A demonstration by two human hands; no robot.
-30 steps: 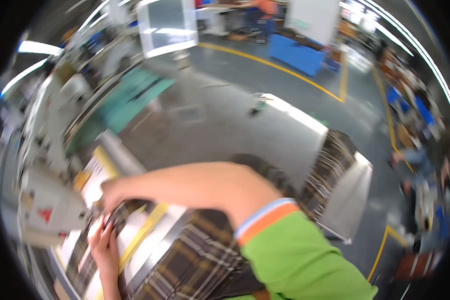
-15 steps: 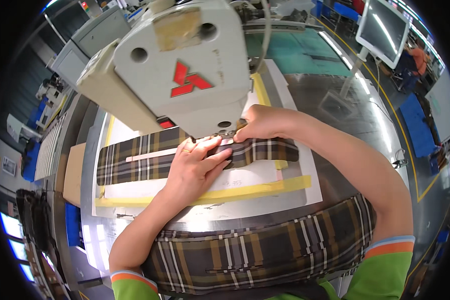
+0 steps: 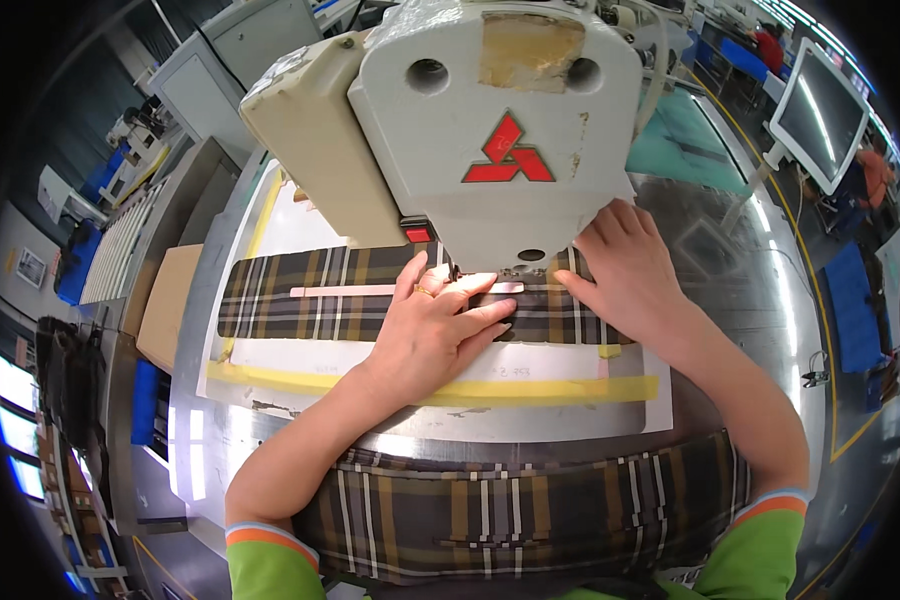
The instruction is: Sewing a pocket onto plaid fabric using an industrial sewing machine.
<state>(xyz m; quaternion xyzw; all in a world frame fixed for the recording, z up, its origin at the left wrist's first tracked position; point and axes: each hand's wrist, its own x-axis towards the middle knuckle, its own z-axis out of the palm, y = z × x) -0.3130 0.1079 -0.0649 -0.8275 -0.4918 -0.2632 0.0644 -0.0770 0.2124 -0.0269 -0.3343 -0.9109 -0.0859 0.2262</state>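
A strip of dark plaid fabric [image 3: 260, 295] with brown and white stripes lies under the head of a white industrial sewing machine [image 3: 510, 225]. Along its middle runs a narrow pale pink strip [image 3: 340, 292]. My left hand [image 3: 425, 330] lies flat over both, fingers stretched and spread, fingertips close to the presser foot. On the fabric's right end rests my right hand [image 3: 630, 270], its fingers apart beside the machine head, with nothing in them. The machine head partly hides the far edge of the fabric.
Under the fabric lies a white sheet [image 3: 440, 415] edged with yellow tape [image 3: 550, 390]. More plaid fabric [image 3: 510, 510] lies across the near side, between my forearms. A monitor [image 3: 820, 115] stands at the right, a cardboard piece [image 3: 170, 305] at the left. People are farther back.
My right hand has let go of the fabric by the presser foot and spread out to the right. The fabric's right end lies flatter. My left hand stays pressed down; the whole view has shifted.
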